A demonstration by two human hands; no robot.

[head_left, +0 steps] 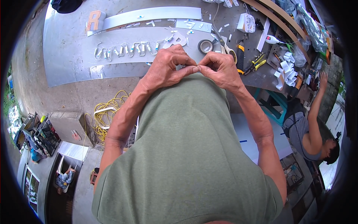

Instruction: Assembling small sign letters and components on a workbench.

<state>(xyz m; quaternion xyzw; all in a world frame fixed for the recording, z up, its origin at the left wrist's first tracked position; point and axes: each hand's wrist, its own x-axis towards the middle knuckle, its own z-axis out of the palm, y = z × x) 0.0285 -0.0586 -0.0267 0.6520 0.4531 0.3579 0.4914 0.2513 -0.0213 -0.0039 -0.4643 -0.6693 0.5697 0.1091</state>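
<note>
My left hand (pixel 167 68) and my right hand (pixel 220 71) meet fingertip to fingertip at the table's near edge, in front of the green shirt. Thumb and forefinger of each are pinched together; whatever lies between them is too small to make out. Just beyond the left hand, a string of small white light modules (pixel 126 49) on looping wire lies across a pale sheet (pixel 78 56). A white letter-shaped piece (pixel 175 38) is partly hidden behind that hand. Near the right hand are a roll of grey tape (pixel 205 46), scissors (pixel 226 48) and a yellow-and-black utility knife (pixel 241 56).
Yellow-handled pliers (pixel 257 63) and white cut pieces (pixel 287 72) lie to the right. A block letter (pixel 96 21) and a long white strip (pixel 153 17) sit at the far side. Yellow cord (pixel 106 115) is coiled on the floor. Another person (pixel 304 130) works at the right.
</note>
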